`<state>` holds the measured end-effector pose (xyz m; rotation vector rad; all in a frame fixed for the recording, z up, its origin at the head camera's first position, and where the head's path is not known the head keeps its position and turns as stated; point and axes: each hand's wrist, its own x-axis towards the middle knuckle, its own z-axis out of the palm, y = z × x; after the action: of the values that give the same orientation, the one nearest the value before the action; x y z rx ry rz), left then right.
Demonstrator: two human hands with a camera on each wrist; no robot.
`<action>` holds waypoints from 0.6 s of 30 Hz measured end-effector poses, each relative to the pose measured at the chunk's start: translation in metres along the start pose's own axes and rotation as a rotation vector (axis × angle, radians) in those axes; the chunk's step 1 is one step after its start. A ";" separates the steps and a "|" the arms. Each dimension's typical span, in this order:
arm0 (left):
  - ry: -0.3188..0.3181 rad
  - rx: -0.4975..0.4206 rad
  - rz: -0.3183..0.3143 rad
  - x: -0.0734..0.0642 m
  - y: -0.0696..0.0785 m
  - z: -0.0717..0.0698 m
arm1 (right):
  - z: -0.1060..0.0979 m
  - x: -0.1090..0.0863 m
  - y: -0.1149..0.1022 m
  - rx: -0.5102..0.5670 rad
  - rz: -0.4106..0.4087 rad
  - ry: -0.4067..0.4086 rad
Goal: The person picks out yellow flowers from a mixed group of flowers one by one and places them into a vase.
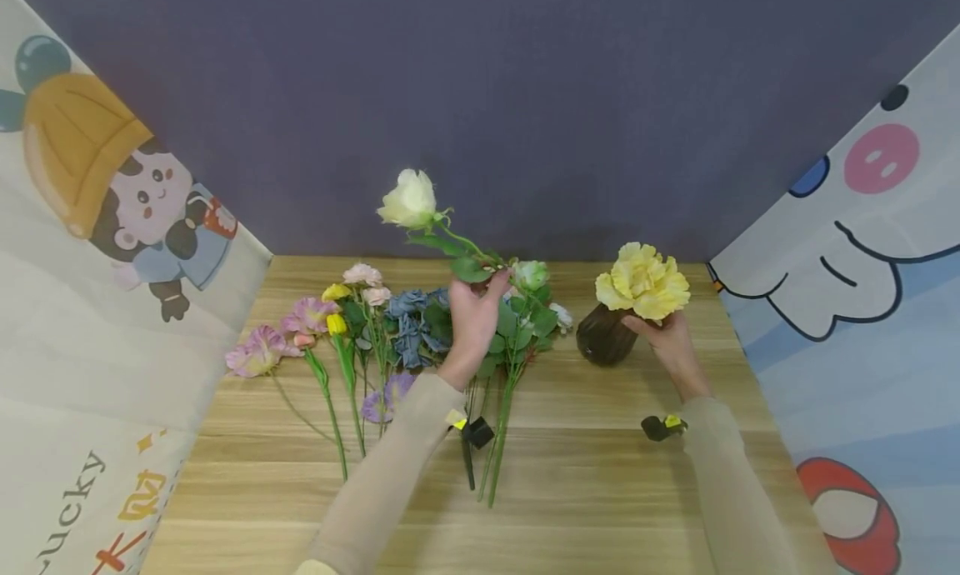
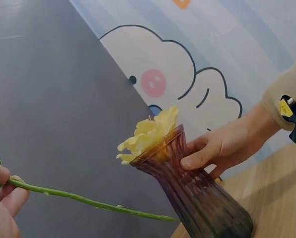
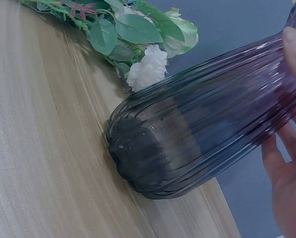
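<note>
My left hand (image 1: 474, 321) pinches the green stem of a white rose (image 1: 409, 200), raised over the flowers in the middle of the table. In the left wrist view the bare stem (image 2: 95, 202) runs out from the fingers, its cut end overlapping the vase's side. My right hand (image 1: 666, 342) grips a ribbed, dark purple-grey glass vase (image 1: 604, 337) near its neck, thumb on one side and fingers on the other. A yellow flower (image 1: 643, 282) sits in the vase's mouth. The right wrist view shows the vase's base (image 3: 138, 153) close over the wooden table.
On the wooden table (image 1: 585, 492) lie several artificial flowers: purple blooms (image 1: 258, 352), yellow tulips (image 1: 337, 323), pale pink carnations (image 1: 362, 275), blue flowers (image 1: 408, 333) and a greenish-white rose (image 1: 530, 275). A dark panel (image 1: 480, 108) stands behind, with cartoon-printed cloths at both sides.
</note>
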<state>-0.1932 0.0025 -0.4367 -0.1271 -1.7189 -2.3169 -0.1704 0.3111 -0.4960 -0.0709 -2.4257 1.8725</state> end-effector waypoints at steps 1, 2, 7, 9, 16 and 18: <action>0.001 -0.004 0.002 0.001 0.000 0.002 | 0.000 0.000 0.000 0.001 -0.003 0.000; 0.000 -0.008 0.006 0.001 -0.001 0.004 | 0.000 0.000 0.000 0.005 -0.004 0.000; -0.007 -0.011 0.034 0.005 -0.002 0.013 | 0.000 0.001 0.002 0.005 0.004 0.000; -0.013 -0.021 0.037 0.007 0.000 0.016 | 0.000 0.002 0.004 -0.003 0.014 0.001; -0.030 -0.091 0.044 0.015 0.009 0.026 | -0.001 0.004 0.007 -0.024 0.036 0.004; -0.041 -0.107 0.059 0.017 0.012 0.028 | -0.002 0.006 0.013 -0.026 0.030 0.008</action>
<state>-0.2090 0.0236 -0.4135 -0.2441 -1.5870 -2.3788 -0.1761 0.3172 -0.5079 -0.1172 -2.4573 1.8496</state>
